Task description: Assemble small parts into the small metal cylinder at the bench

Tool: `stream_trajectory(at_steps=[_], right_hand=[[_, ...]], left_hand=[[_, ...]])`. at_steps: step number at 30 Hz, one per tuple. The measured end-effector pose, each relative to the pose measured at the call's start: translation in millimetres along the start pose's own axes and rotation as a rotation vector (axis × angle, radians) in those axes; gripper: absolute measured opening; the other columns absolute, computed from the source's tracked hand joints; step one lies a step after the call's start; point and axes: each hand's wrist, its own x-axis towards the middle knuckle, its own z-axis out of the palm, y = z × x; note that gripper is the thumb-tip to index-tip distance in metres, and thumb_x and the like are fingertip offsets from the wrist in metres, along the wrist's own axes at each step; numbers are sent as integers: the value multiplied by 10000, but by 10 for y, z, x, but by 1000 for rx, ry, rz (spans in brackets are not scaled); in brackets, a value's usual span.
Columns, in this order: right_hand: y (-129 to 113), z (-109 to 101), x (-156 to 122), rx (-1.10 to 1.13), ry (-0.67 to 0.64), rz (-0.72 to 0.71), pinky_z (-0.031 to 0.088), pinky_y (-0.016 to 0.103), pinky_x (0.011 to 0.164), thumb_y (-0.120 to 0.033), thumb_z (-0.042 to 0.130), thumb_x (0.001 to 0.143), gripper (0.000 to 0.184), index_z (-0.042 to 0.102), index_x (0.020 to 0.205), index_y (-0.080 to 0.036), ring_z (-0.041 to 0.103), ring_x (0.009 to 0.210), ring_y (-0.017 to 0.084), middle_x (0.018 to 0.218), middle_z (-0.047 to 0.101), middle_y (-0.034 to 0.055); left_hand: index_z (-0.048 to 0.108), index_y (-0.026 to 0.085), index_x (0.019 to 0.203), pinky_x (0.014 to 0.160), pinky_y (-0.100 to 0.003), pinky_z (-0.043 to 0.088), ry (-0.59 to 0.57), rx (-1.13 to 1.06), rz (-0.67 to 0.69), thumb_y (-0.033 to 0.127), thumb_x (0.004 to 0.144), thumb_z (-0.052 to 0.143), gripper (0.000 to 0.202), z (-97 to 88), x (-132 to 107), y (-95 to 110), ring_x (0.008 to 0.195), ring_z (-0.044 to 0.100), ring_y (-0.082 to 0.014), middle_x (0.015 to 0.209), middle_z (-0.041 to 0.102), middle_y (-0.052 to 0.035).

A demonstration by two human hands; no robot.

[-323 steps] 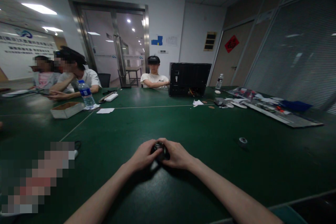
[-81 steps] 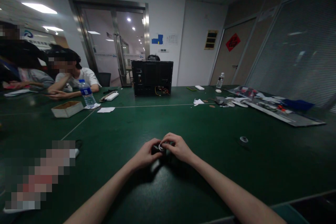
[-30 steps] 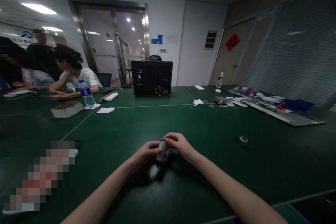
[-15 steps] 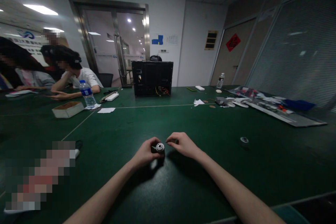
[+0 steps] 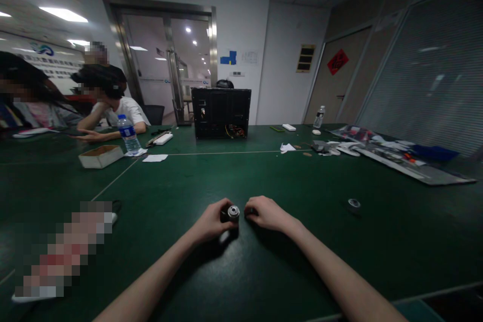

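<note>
Green tabletop [image 5: 294,186] stretched toward glass doors [image 5: 169,60], with a black casing [image 5: 222,113] standing at its far side. On the near side of that casing, well apart from it, the left hand [image 5: 211,219] gripped a metal cylinder [image 5: 234,212], thumb and fingers bent around its side, its round end facing up to the camera. Just to the right, apart from the cylinder, the right hand [image 5: 267,211] had its fingers curled close together; whether they pinched something small I could not tell.

A slackened left grip could have let the smooth cylinder slip or roll, and a careless nudge from the right knuckles could have knocked it. The small round part [image 5: 353,205], near and right of the casing, might have rolled had the table been jolted.

Left of the casing, a water bottle [image 5: 127,133] held clear liquid under its blue cap; farther left, an open white box [image 5: 101,162] showed brown inner walls. Far right of the casing, a blue tray [image 5: 433,152] lay among loose bits.
</note>
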Motion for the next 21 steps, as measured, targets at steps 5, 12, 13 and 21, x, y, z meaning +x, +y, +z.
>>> stream_trajectory(at_steps=[5,12,13,21], right_hand=[[-7,-40,-7,64,15,9,428,271,754,-254,567,805,194,674,958,-201,612,856,185,928,679,52],[-140,-20,-10,355,169,-70,428,332,856,-317,660,751,436,565,1158,-193,582,956,209,1077,632,74],[-165,21,-1,374,175,-81,421,339,871,-323,672,741,456,559,1164,-194,574,975,214,1092,625,75],[-284,260,128,353,232,-66,403,302,790,-238,710,697,287,611,960,-178,570,848,191,914,649,36]], left_hand=[[567,155,981,735,-247,444,-27,64,-16,237,659,699,358,-31,-13,-13,831,582,-173,932,636,-23],[514,169,1092,767,-284,443,-94,100,-39,295,586,772,581,-92,-45,2,896,563,-207,1026,595,-46],[508,171,1106,787,-292,439,-91,110,-31,295,576,779,608,-95,-50,8,921,555,-215,1047,586,-51],[464,172,1158,877,-329,419,-99,71,-36,246,558,781,683,-72,-63,14,1024,528,-239,1124,550,-69]])
